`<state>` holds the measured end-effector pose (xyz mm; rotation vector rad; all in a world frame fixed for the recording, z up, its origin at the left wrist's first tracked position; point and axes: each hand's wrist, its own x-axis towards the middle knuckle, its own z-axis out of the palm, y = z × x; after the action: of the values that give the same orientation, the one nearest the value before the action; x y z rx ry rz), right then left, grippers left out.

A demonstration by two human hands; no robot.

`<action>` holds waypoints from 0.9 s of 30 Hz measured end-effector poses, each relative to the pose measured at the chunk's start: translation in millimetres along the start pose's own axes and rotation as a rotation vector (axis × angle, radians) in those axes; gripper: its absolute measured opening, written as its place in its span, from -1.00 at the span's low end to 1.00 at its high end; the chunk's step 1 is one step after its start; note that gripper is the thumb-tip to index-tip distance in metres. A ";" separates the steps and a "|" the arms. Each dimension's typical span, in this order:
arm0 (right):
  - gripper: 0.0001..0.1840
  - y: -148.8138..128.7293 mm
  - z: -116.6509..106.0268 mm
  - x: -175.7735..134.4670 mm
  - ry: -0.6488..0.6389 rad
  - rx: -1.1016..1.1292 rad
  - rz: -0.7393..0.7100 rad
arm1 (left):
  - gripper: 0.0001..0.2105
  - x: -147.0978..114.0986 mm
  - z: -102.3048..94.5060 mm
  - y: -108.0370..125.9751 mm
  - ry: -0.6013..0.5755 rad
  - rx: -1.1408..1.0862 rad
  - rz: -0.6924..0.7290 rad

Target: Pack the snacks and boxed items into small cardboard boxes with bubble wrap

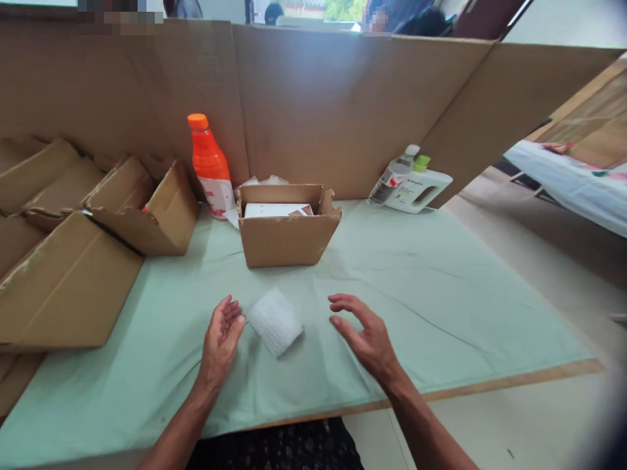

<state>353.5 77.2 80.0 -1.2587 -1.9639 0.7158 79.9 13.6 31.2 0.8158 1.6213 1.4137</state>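
Note:
A small white bundle [276, 322], which looks like bubble wrap or foam sheet, lies on the pale green cloth [431, 287] between my hands. Just to its left is my left hand [223, 333], fingers loosely curled and apart from the thumb, holding nothing. My right hand [363, 333] hovers farther off on the right side, thumb and fingers spread with only air between them. Whether anything is wrapped inside the bundle cannot be seen. Beyond it stands an open cardboard box [289, 241] with a white box [277, 209] inside.
An orange-capped bottle [211, 170] stands behind the box. Several cardboard bins [63, 281] fill the left side. At the back right are a clear bottle [392, 177] and a white jug [421, 189]. A cardboard wall [333, 111] closes the back; people are partly visible beyond.

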 end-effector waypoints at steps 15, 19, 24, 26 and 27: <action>-0.84 -25.0 72.0 34.7 -0.040 0.118 -0.172 | -0.81 12.1 10.8 13.2 -0.159 0.261 0.328; -0.78 -33.6 52.6 30.5 0.036 0.168 -0.222 | -0.90 1.9 -15.1 19.1 -0.264 0.222 0.396; -0.56 -22.4 79.6 19.7 -0.319 -0.156 -0.369 | -0.89 -22.9 -52.6 7.6 -0.388 0.300 0.328; -0.51 -16.2 93.8 25.5 -0.401 -0.294 -0.363 | -0.90 -32.4 -57.7 4.0 -0.426 0.314 0.325; -0.56 -12.8 97.4 31.0 -0.403 -0.330 -0.341 | -0.90 -37.0 -57.9 2.7 -0.440 0.321 0.326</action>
<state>260.9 92.8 37.8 -0.9669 -2.6328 0.5129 45.3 -44.8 42.0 1.5184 1.4255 1.0866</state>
